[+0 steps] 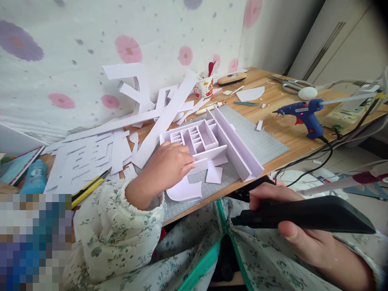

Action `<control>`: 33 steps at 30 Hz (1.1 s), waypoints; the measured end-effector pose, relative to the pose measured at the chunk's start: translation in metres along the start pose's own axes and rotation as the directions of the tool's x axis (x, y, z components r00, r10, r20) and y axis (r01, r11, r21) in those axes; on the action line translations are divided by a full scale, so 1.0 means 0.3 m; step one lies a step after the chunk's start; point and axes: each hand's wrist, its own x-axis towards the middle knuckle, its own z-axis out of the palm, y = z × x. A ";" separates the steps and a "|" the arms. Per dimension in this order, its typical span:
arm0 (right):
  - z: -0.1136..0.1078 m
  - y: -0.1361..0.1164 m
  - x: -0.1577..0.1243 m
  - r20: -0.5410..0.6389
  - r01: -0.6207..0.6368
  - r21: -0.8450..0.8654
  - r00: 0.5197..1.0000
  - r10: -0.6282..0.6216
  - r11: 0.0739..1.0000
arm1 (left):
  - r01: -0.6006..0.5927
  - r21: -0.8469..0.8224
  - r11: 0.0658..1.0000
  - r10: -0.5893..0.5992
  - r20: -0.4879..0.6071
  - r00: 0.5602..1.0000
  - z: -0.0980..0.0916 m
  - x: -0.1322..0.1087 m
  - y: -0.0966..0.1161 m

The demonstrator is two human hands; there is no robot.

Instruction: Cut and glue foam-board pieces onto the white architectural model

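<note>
At the near left of a white compartmented foam-board model (pixel 209 135), my left hand (pixel 165 163) has its fingers bent and pressed together over the model's corner and front strip. What its fingertips grip is partly hidden. The model lies on a grey cutting mat (pixel 257 137), with a long white channel-shaped piece (pixel 239 149) along its right side. Loose white pieces (pixel 214 174) lie in front. My right hand (pixel 315 238) holds a black flat device (pixel 309 214), its thumb below and fingers above, over my lap beyond the table's front edge.
A blue glue gun (pixel 312 117) stands at the right with cables. Scissors (pixel 291 84), a pen case (pixel 232 78), tweezers (pixel 247 104) and a paper cup (pixel 203 87) are at the back. White scraps (pixel 87 155) and a yellow cutter (pixel 87 190) lie left.
</note>
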 end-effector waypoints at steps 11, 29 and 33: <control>-0.005 -0.001 0.005 0.046 0.022 -0.044 0.999 -0.019 0.999 | 0.013 -0.021 1.000 -0.013 0.021 1.000 -0.003 0.000 0.007; -0.003 -0.013 0.013 0.043 0.042 -0.075 0.998 -0.038 0.996 | 0.004 -0.019 1.000 -0.004 0.016 1.000 0.004 0.000 0.005; -0.004 -0.020 0.028 0.005 0.034 -0.086 0.999 -0.033 0.996 | 0.006 -0.031 1.000 -0.006 0.006 1.000 0.007 0.000 0.005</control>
